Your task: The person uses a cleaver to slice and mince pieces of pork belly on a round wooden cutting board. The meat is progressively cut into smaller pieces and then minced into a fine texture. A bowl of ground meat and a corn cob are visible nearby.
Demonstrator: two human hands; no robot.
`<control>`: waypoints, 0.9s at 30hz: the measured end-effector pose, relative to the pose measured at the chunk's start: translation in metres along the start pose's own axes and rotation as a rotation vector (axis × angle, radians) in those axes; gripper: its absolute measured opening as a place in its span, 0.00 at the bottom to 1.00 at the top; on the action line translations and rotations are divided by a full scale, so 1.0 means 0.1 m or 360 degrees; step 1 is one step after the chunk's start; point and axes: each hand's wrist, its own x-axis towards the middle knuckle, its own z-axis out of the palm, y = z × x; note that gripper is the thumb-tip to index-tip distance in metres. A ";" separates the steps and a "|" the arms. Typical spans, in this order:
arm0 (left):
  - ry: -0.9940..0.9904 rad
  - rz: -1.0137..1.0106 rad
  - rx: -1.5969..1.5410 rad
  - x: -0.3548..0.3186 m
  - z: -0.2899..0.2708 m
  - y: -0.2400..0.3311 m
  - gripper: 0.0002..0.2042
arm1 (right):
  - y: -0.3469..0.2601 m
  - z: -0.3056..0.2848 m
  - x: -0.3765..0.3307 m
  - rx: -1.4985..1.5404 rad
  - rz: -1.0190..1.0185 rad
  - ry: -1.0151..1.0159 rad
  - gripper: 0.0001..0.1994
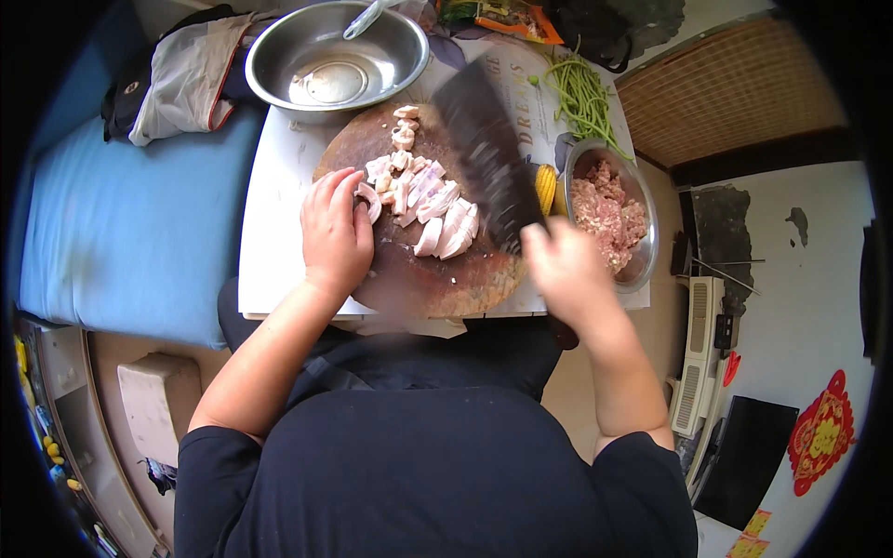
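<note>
A round wooden chopping board [484,279] lies on the table in front of me. Pale pink pieces of meat [433,200] are heaped at its middle, with smaller bits trailing away toward the far edge. My left hand [337,228] rests on the board's left side, fingers curled round a pale curved slice of meat [370,202]. In my right hand [567,274] is the handle of a wide dark cleaver [484,153], its blade raised over the board's right side and smeared by motion. Part of the handle shows below the fist.
A large steel basin [270,70] stands at the back left. On the right are a steel bowl [648,251] of minced meat [606,214], a corn cob [546,189] and green beans [584,98]. A blue padded seat [139,223] adjoins the table's left side.
</note>
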 end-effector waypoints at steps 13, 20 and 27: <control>-0.0604 0.0004 0.0132 1.22 0.35 0.04 0.17 | 0.30 0.03 -0.35 0.1451 0.0290 -0.0009 0.13; -0.1351 -0.0041 0.0279 1.19 0.39 0.31 0.13 | 0.52 0.09 -0.53 0.1376 0.0269 0.0032 0.11; -0.1084 0.0222 -0.0244 0.60 -0.22 0.51 0.11 | 0.56 0.02 -0.43 0.1069 0.0210 0.0026 0.11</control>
